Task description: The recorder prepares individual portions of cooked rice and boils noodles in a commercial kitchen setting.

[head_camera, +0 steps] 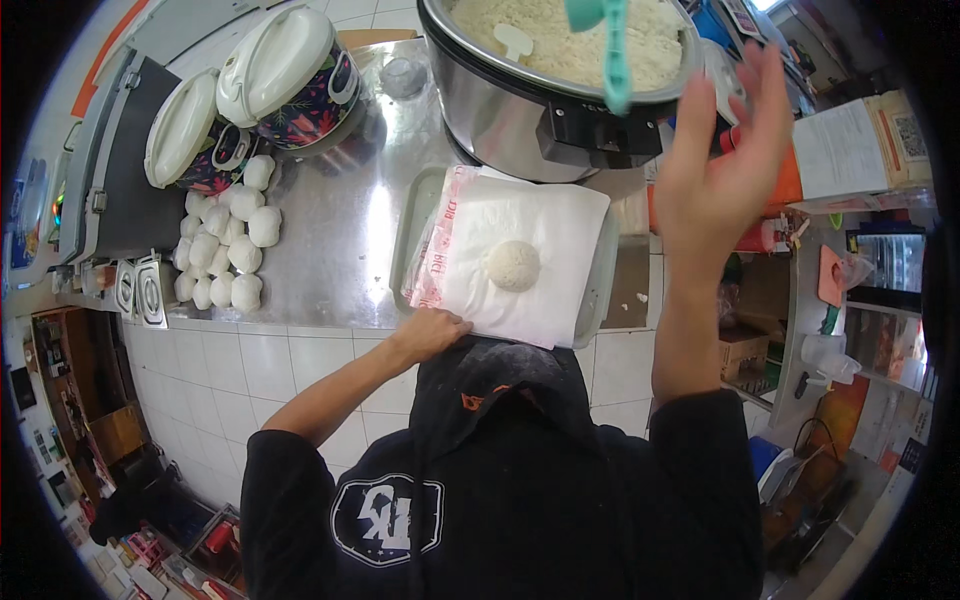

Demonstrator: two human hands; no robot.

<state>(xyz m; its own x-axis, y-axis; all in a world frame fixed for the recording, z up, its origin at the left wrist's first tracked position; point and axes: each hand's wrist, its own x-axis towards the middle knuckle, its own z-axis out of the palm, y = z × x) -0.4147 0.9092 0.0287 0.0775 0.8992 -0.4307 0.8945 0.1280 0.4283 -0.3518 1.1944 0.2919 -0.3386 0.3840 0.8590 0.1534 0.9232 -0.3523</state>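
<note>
My left hand (435, 334) rests with bent fingers at the near left corner of a stack of printed wrapping paper (551, 217); whether it grips the sheets or the tray edge is unclear. Beneath the paper is a pale green tray (405, 251). A round mound of rice (514, 266) sits on the top sheet. My right hand (720, 165), blurred, is raised right of a large rice cooker (495, 127), fingers apart and holding nothing. Over the cooker's near rim is a turquoise scoop (616, 67), apart from that hand; whether it rests there is unclear. White rice (570, 56) fills the cooker, with a pale paddle (514, 41) in it.
Several white wrapped bundles (221, 240) are piled on the steel table (330, 225) at left. Behind them stand two lidded floral pots (300, 112) (206, 161). A clear cup (403, 77) stands near the cooker. A dark grey box (131, 165) stands at far left.
</note>
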